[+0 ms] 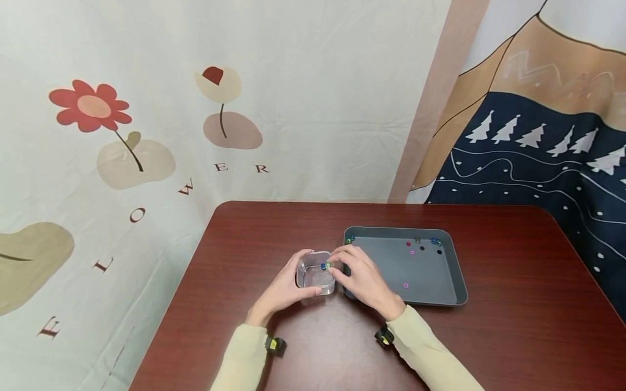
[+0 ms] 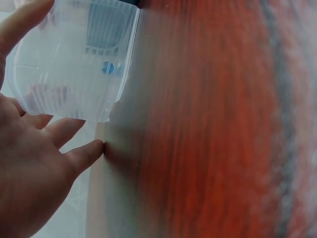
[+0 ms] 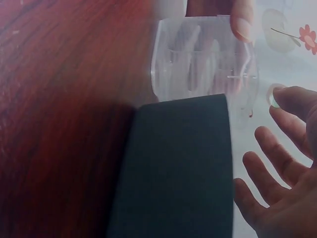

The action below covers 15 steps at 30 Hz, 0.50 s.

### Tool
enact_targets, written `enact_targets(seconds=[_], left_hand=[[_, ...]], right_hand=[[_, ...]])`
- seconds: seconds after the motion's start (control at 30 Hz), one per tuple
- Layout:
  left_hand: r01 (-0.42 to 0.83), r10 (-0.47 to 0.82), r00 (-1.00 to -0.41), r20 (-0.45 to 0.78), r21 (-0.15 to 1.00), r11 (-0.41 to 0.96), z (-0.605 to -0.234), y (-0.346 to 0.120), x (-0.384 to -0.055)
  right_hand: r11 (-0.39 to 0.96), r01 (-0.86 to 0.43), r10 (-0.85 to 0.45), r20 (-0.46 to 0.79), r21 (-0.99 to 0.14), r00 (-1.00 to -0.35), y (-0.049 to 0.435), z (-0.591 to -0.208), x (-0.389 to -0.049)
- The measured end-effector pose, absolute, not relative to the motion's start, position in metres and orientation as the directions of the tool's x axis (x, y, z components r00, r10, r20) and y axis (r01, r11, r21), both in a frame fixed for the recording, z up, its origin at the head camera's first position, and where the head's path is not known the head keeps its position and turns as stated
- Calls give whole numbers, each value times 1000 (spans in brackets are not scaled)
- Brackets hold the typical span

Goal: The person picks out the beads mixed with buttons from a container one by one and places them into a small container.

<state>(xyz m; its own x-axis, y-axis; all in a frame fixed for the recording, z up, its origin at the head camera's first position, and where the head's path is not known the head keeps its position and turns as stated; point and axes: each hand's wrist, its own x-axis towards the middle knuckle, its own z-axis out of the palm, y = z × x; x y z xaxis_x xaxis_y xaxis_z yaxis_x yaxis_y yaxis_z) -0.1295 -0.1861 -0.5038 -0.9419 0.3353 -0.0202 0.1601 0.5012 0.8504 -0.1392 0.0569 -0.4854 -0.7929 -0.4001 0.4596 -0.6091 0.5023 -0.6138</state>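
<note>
My left hand [image 1: 285,286] grips a clear plastic container [image 1: 315,278], thumb along its near side and fingers around its far left side. A small blue bead [image 2: 108,68] shows inside the container in the left wrist view. My right hand [image 1: 361,274] is over the container's right rim, thumb and index finger pinching a small round whitish-green bead [image 3: 273,97]; its other fingers are spread apart in the right wrist view. Just right of the container lies a grey tray [image 1: 386,271], its left edge partly hidden behind my right hand.
Scattered in the tray are several small pieces, among them a red one [image 1: 408,244], a pink ring [image 1: 405,285], a black one [image 1: 439,252] and blue ones [image 1: 434,240]. The brown table [image 1: 235,255] meets a printed curtain [image 1: 313,108] at its back edge.
</note>
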Motion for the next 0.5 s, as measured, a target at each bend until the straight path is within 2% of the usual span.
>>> enact_targets(seconds=[0.5], left_hand=[[147,338,-941,-16,881,449,-505,-186,-129]], right_hand=[[545,-600,-400,448,-585,-800,54,-494,-142]])
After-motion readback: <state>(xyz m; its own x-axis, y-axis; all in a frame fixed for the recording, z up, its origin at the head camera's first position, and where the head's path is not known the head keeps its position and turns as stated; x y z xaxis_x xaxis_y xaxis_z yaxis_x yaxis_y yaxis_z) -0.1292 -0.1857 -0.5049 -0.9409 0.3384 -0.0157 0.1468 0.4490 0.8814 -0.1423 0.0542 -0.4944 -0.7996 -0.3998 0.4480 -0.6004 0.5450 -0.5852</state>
